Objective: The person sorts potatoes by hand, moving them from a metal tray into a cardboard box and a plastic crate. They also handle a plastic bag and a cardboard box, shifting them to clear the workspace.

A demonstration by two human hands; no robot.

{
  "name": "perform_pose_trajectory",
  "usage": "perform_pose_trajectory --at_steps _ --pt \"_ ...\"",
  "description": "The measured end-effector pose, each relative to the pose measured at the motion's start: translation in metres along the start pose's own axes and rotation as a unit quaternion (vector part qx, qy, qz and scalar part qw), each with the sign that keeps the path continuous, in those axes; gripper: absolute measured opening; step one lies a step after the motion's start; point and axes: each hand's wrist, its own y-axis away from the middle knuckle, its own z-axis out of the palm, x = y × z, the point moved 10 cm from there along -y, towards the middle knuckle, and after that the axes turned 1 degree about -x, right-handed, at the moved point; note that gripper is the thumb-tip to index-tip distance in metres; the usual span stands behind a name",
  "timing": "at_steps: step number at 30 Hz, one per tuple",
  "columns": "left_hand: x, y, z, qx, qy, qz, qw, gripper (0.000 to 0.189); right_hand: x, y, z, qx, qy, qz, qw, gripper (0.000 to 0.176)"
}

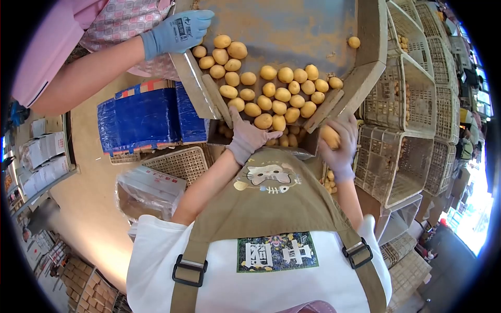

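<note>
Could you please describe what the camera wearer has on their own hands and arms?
The left hand and right hand wear thin, close-fitting gloves in pale lilac-grey, looking soiled around the fingers, with no printing that I can make out. The white sleeves are short, leaving the forearms bare.

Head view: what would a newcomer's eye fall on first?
The yellow potatoes bunched at the narrowing near end of the metal chute, top center. Next, the bigger potato in the right hand, just off the chute's lower right corner. Then the bright blue wrapped stack left of the chute, below a co-worker's blue-gloved hand.
</note>
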Motion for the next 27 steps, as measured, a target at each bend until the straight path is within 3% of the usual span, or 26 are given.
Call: perform_pose_trajectory --at_steps 2,4,6,8,10,11,14,15,18,19,22,26,27 --pt "-0.004 0.003 -0.006 0.063 0.037 -0.016 0.997 0.114 0.052 0.063 -0.018 -0.060 0.134 0.105 0.984 0.045" --pt "-0.005 0.001 -0.005 0.045 0.026 -0.023 0.998 0.113 0.102 0.134 -0.026 -0.132 0.330 0.235 0.905 0.040" --pt "-0.005 0.002 -0.002 0.063 0.026 -0.026 0.997 0.113 0.097 0.129 -0.035 -0.052 0.273 0.230 0.933 0.037" --pt "-0.007 0.005 -0.004 0.035 0.018 -0.031 0.999 0.110 0.042 0.068 -0.024 -0.005 0.198 0.142 0.970 0.039" --pt "-0.005 -0.001 -0.008 -0.017 -0.011 -0.032 0.999 0.108 -0.003 0.022 0.010 -0.031 0.114 0.090 0.989 0.043" --pt "-0.006 0.002 -0.001 -0.029 0.044 -0.038 0.998 0.104 -0.019 0.006 0.033 -0.056 0.082 0.059 0.993 0.044" --pt "0.000 0.003 -0.009 0.006 0.017 -0.016 1.000 0.103 -0.054 -0.022 0.095 -0.158 0.059 -0.068 0.983 0.047" --pt "0.001 0.002 -0.013 0.018 0.010 -0.009 1.000 0.103 -0.039 -0.012 0.124 -0.210 0.064 -0.064 0.974 0.052" --pt "-0.002 0.006 -0.008 0.072 0.026 -0.003 0.997 0.103 -0.014 -0.027 0.126 -0.197 0.191 -0.004 0.962 0.053" --pt "-0.007 0.012 0.005 0.103 0.056 -0.007 0.993 0.103 -0.007 -0.032 0.117 -0.152 0.198 0.023 0.968 0.052" --pt "-0.007 0.002 0.008 -0.024 0.121 -0.034 0.992 0.107 -0.008 -0.031 0.104 -0.171 0.149 -0.016 0.974 0.036" --pt "-0.004 0.003 0.005 -0.020 -0.006 0.006 1.000 0.106 0.021 -0.047 0.061 -0.133 0.290 0.020 0.947 0.022" --pt "-0.004 0.002 0.005 -0.022 -0.013 0.019 0.999 0.105 0.036 -0.052 0.069 -0.225 0.336 0.063 0.912 0.024"
